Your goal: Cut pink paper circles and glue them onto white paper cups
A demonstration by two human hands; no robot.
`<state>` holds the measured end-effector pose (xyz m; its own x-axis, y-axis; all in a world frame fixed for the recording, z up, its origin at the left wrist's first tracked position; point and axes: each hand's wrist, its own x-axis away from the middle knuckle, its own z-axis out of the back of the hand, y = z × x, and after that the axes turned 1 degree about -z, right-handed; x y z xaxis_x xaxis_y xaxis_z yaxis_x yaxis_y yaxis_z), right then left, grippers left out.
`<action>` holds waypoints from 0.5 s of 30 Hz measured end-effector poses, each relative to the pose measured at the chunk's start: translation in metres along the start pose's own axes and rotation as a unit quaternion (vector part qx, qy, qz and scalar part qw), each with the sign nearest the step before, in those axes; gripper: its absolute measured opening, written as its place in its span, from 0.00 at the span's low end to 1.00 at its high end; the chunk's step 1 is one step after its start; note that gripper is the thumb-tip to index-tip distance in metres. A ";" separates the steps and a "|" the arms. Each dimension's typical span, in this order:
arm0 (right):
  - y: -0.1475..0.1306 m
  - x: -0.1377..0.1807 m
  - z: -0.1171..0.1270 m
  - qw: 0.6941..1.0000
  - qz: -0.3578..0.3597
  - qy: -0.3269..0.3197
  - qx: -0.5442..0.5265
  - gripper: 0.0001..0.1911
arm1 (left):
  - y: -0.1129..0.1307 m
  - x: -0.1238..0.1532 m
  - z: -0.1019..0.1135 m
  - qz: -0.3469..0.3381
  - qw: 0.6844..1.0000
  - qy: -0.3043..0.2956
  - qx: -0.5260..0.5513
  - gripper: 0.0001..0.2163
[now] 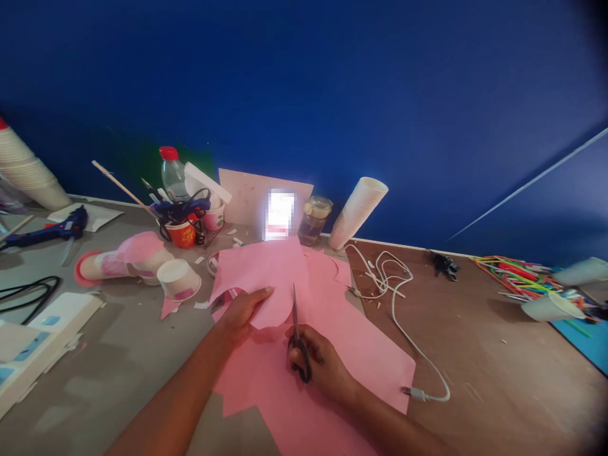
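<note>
At the centre of the frame, the left hand pinches a pink sheet and the right hand grips scissors, blades pointing up against it. More pink paper lies beneath on the counter. Above centre stand a jar and leaning cups; a glue gun lies mid-left, a white cable lower right.

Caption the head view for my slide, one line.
Left hand grips a pink sheet as the right hand holds dark-handled scissors to it.
</note>
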<state>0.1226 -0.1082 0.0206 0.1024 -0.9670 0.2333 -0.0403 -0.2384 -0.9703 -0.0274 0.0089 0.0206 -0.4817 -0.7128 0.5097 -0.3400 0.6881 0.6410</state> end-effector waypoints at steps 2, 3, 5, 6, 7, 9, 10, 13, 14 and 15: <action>-0.001 0.000 0.000 1.000 0.000 -0.001 -0.001 0.10 | 0.000 0.001 0.000 -0.003 1.000 0.003 -0.007 0.07; -0.001 0.000 -0.001 1.000 0.001 0.000 0.001 0.10 | 0.000 0.001 0.000 -0.005 1.000 0.003 -0.011 0.07; -0.002 0.000 -0.001 1.000 0.002 0.001 0.008 0.10 | 0.000 0.001 0.001 -0.007 1.000 0.001 -0.017 0.07; -0.002 0.000 -0.001 1.000 0.002 0.002 0.011 0.11 | 0.000 0.001 0.001 -0.009 1.000 0.001 -0.018 0.07; -0.003 0.000 -0.001 1.000 0.001 0.002 0.012 0.11 | 0.000 0.001 0.001 -0.012 1.000 0.003 -0.018 0.07; -0.002 0.000 0.000 1.000 -0.001 0.001 0.015 0.10 | 0.001 0.001 0.001 -0.014 1.000 0.008 -0.019 0.08; -0.002 0.000 0.000 1.000 -0.003 0.000 0.015 0.10 | 0.001 0.001 0.001 -0.015 1.000 0.011 -0.020 0.08; -0.002 0.000 0.000 1.000 -0.006 -0.003 0.018 0.10 | 0.004 0.002 -0.001 -0.021 0.999 0.025 -0.023 0.07; -0.003 0.000 -0.001 1.000 -0.007 -0.004 0.019 0.10 | 0.005 0.003 -0.001 -0.022 0.999 0.027 -0.024 0.07; -0.003 0.001 -0.001 1.000 -0.007 -0.004 0.021 0.10 | 0.005 0.003 -0.002 -0.023 0.999 0.030 -0.026 0.08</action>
<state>0.1221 -0.1081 0.0236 0.1100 -0.9627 0.2472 0.0025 -0.2484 -0.9686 -0.0292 0.0101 0.0269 -0.4171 -0.7514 0.5113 -0.3172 0.6475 0.6929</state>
